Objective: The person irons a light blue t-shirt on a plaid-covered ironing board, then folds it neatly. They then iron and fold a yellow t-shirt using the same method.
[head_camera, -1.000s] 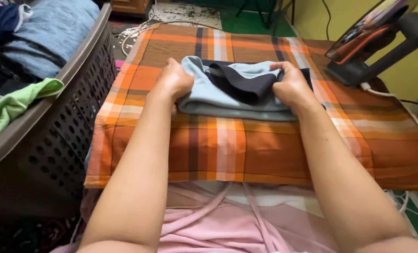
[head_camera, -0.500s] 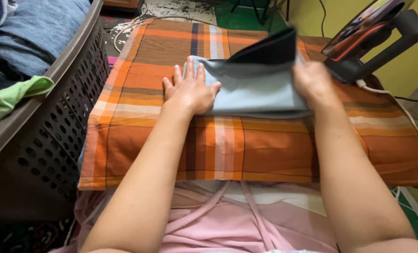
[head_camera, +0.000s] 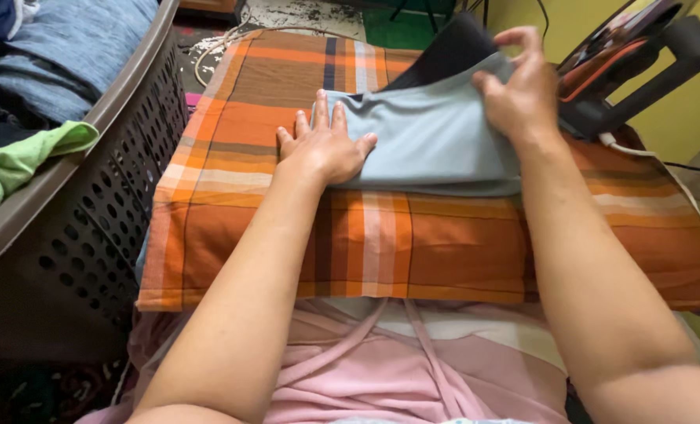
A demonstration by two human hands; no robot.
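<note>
your left hand (head_camera: 326, 149) lies flat with fingers spread on the near left corner of the light blue garment (head_camera: 428, 145), which sits on the orange plaid cloth (head_camera: 365, 243). your right hand (head_camera: 522, 90) pinches its far edge and lifts it close to the iron (head_camera: 632, 67). the fold could slip crooked if that palm eases, and i think the raised edge may brush the iron.

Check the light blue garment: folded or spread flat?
Folded: the light blue garment lies doubled, left hand pressing it, right hand lifting its far edge.
</note>
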